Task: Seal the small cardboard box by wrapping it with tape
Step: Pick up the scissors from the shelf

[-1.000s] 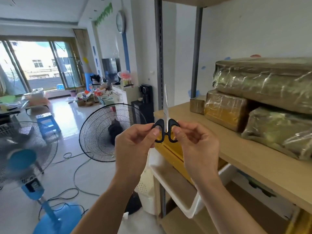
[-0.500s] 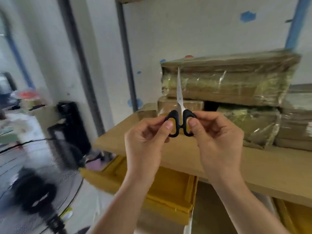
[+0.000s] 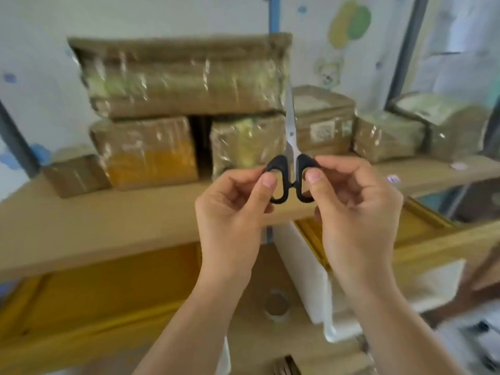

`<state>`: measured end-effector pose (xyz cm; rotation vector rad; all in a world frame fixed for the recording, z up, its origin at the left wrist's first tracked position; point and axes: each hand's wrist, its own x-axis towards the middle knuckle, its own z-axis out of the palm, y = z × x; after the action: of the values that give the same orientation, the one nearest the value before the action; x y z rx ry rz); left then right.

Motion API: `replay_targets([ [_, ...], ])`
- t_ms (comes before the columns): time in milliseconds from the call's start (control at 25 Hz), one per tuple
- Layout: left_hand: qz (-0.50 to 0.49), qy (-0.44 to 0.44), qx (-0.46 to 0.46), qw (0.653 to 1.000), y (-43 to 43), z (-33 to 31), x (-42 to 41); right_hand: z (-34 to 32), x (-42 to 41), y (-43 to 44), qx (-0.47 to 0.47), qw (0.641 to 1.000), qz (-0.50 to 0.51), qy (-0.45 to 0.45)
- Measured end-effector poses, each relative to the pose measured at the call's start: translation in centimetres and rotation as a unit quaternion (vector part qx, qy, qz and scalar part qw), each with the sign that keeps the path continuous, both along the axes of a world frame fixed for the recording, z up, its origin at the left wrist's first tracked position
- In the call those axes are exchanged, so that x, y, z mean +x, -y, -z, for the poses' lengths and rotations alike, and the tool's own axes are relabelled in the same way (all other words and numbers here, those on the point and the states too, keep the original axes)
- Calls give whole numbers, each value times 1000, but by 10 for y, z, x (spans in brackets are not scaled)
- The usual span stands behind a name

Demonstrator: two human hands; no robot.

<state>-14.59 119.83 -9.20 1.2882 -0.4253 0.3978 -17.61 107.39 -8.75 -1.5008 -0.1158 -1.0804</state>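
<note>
Two pinch grips: left hand (image 3: 232, 212) and right hand (image 3: 354, 212) on upright scissors (image 3: 292, 147) loops.

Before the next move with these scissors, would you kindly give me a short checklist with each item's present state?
1. Scissors gripped securely: ok; the left hand pinches one loop and the right hand pinches the other.
2. Blades closed, pointing up: ok.
3. Blade tip clear of the wrapped parcels: cannot tell; depth is unclear.
4. Box to seal picked out: cannot tell; every parcel on the shelf looks wrapped.
5. Tape within view: cannot tell; the picture is blurred.
</note>
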Motion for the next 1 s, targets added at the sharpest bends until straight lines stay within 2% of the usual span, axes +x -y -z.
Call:
replay_targets([
  [160, -46, 47, 33, 997, 25, 74, -26, 76, -21, 21, 6, 1000, 11, 15],
  [440, 8, 86, -70, 994, 25, 259, -38, 259, -30, 1, 10, 990, 16, 142],
  [720, 34, 94, -86, 991, 40, 446, -36, 450, -34, 12, 11, 992, 13, 125],
  [840, 48, 66, -77, 994, 43, 482, -59, 486, -56, 14, 25, 995, 8, 100],
  [1000, 77, 50, -63, 994, 32, 487, -83, 484, -88, 13, 4, 998, -6, 64],
])
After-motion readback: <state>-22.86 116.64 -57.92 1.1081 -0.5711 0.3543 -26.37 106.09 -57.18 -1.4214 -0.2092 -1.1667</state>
